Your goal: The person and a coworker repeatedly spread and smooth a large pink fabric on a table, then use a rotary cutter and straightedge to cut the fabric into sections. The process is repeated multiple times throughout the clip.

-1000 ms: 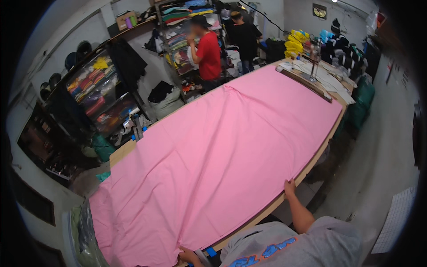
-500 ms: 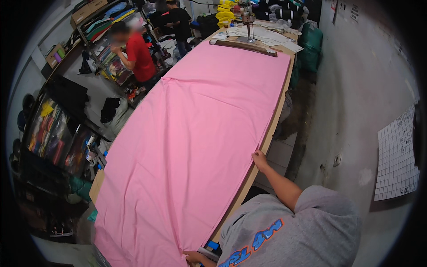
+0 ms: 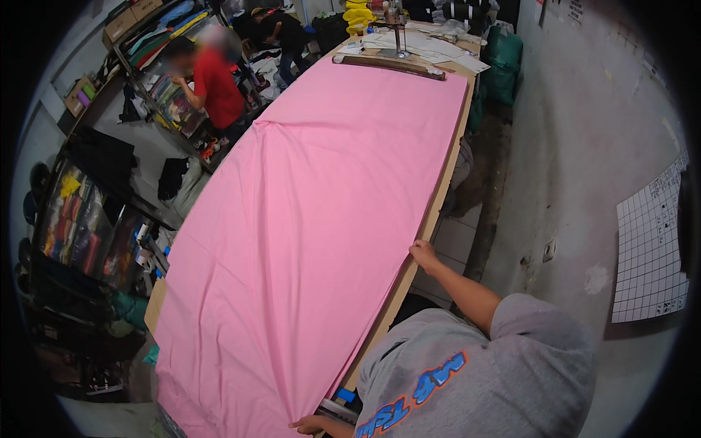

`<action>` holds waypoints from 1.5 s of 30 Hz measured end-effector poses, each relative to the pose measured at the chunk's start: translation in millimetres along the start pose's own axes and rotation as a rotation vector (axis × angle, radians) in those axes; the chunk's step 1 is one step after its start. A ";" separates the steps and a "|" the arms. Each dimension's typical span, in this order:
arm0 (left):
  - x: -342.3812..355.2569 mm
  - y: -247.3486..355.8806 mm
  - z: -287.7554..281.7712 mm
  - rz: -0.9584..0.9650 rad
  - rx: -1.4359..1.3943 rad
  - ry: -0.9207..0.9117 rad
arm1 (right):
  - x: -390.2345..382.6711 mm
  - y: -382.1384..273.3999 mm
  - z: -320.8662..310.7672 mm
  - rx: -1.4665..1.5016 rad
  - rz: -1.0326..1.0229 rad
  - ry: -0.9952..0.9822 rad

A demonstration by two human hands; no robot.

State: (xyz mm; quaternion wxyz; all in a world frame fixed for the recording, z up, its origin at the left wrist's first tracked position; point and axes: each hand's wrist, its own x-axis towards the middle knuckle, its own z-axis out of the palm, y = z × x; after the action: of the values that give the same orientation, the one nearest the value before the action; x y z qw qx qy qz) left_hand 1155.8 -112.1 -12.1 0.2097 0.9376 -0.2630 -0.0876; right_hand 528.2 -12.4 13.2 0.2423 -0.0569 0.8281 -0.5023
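Note:
A large pink fabric sheet (image 3: 328, 212) covers most of the long table, with a second fabric edge showing along its right side. Long creases fan from the near edge up toward a bunched spot on the far left side. At the table's right edge, my right hand (image 3: 422, 255) is closed on the fabric's edge in a pinch. Lower down, by the bottom of the view, my left hand (image 3: 307, 424) grips the near part of the same fabric, its fingers partly hidden. Creases run together toward that hand.
A dark bar (image 3: 389, 67) lies across the fabric's far end, before a metal stand (image 3: 400, 40) and paper sheets (image 3: 431, 48). A person in red (image 3: 219, 87) stands beyond the left side by stacked shelves. A grey wall (image 3: 577, 153) runs along the right.
My left hand has shifted slightly left with the fabric, and the creases near it have changed. My right hand still holds the edge. The whole view has moved a little.

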 end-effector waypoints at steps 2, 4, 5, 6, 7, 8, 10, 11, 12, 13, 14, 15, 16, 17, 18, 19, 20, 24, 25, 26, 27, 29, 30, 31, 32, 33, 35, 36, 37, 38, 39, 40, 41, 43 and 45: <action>2.2 -0.2 -0.7 -0.004 -0.002 0.009 | 1.1 8.1 4.6 -0.019 0.008 -0.011; 3.5 0.6 -0.9 -0.003 -0.006 0.019 | 4.8 14.7 11.4 0.001 -0.012 0.033; 4.1 -1.5 -3.6 -0.008 -0.001 0.027 | 2.4 16.9 15.6 0.008 -0.019 0.049; 4.9 -2.4 -5.4 -0.013 -0.002 0.033 | 1.2 18.7 17.6 0.009 -0.026 0.051; 6.0 -1.3 -5.8 -0.017 -0.006 0.042 | 2.5 19.2 18.5 0.010 -0.034 0.054; 5.9 -1.6 -9.4 -0.025 -0.004 0.052 | 2.2 20.2 19.2 0.007 -0.039 0.053; 7.3 -1.9 -13.0 -0.040 -0.005 0.068 | 3.8 23.7 18.1 0.015 -0.061 0.069; 8.0 -2.6 -16.4 -0.055 -0.007 0.084 | 4.5 24.8 19.2 0.016 -0.072 0.071; 9.2 -7.3 -18.2 -0.068 -0.009 0.098 | 4.3 24.3 19.7 0.031 -0.075 0.062; 12.1 -9.7 -19.2 -0.070 -0.008 0.108 | 5.3 23.5 19.2 0.046 -0.077 0.055; 13.9 -15.0 -19.4 -0.074 -0.014 0.116 | 4.9 22.0 18.7 0.061 -0.079 0.045; 17.2 -21.4 -22.2 -0.040 0.003 0.115 | 3.7 20.9 18.3 0.048 -0.067 0.036; 21.2 -29.5 -23.4 -0.007 0.020 0.114 | 2.6 16.9 16.9 0.034 -0.058 0.029; 19.1 -27.4 -20.7 0.039 0.029 0.097 | 7.0 18.1 11.9 0.025 -0.052 0.041; 14.5 -30.2 -21.5 0.054 0.033 0.085 | 8.9 20.8 7.0 0.052 -0.033 0.037; 9.1 -29.9 -27.5 0.062 0.030 0.081 | 9.8 18.2 7.5 0.028 -0.055 0.057; 8.1 -29.6 -31.5 0.074 0.025 0.078 | 9.6 13.9 8.9 0.010 -0.077 0.077; 9.4 -27.9 -43.6 0.087 0.108 0.100 | 7.3 -0.5 8.8 0.030 -0.065 0.099; 12.8 -27.5 -46.7 0.083 0.133 0.086 | 5.4 -3.0 8.9 -0.033 -0.033 0.122; 14.3 -28.4 -48.7 0.078 0.156 0.071 | 4.4 -3.0 9.0 -0.097 -0.002 0.145; 12.8 -29.8 -47.9 0.074 0.185 0.047 | 3.6 -2.9 8.8 -0.161 0.028 0.168; 7.6 -29.1 -45.3 0.069 0.246 0.003 | 8.7 -2.5 8.3 -0.202 0.063 0.177; 5.7 -26.8 -45.1 0.090 0.269 -0.008 | 11.8 -0.6 8.8 -0.222 0.083 0.181; 3.8 -23.8 -43.7 0.110 0.293 -0.019 | 13.9 1.7 9.7 -0.211 0.083 0.199; -1.4 -25.8 -47.6 0.113 0.313 -0.025 | 15.2 1.8 13.9 -0.205 0.072 0.204; -4.7 -22.7 -47.4 0.103 0.312 -0.050 | 18.2 4.3 16.0 -0.194 0.065 0.220; -6.8 -22.9 -48.0 0.080 0.312 -0.098 | 19.9 11.7 14.2 -0.137 0.052 0.176; -6.5 -24.5 -45.4 0.092 0.291 -0.074 | 19.8 15.1 14.0 -0.108 0.047 0.154; -6.0 -23.8 -40.4 0.104 0.269 -0.049 | 19.1 18.1 15.8 -0.097 0.018 0.153; -7.1 -26.4 -36.1 0.113 0.251 -0.030 | 16.4 18.9 14.6 -0.092 -0.012 0.153; -6.2 -30.2 -35.5 0.100 0.236 -0.026 | 13.9 18.9 14.8 -0.086 -0.043 0.154; -4.8 -33.8 -35.9 0.088 0.220 -0.022 | 11.3 18.0 18.4 -0.113 -0.052 0.181; -6.2 -32.5 -29.5 0.086 0.203 -0.030 | 12.1 17.1 17.9 -0.140 -0.059 0.224; -8.6 -35.1 -24.7 0.061 0.143 -0.036 | 15.3 14.0 14.6 -0.150 -0.061 0.284; -11.0 -37.6 -21.9 0.039 0.120 -0.023 | 20.7 7.7 15.9 -0.107 -0.053 0.313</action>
State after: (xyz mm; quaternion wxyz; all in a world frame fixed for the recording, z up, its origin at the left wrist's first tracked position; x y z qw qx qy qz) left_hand 1169.7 -69.6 -8.4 0.1520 0.9421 -0.2885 -0.0783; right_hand 518.5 -28.4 -6.5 0.0937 -0.0127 0.8794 -0.4666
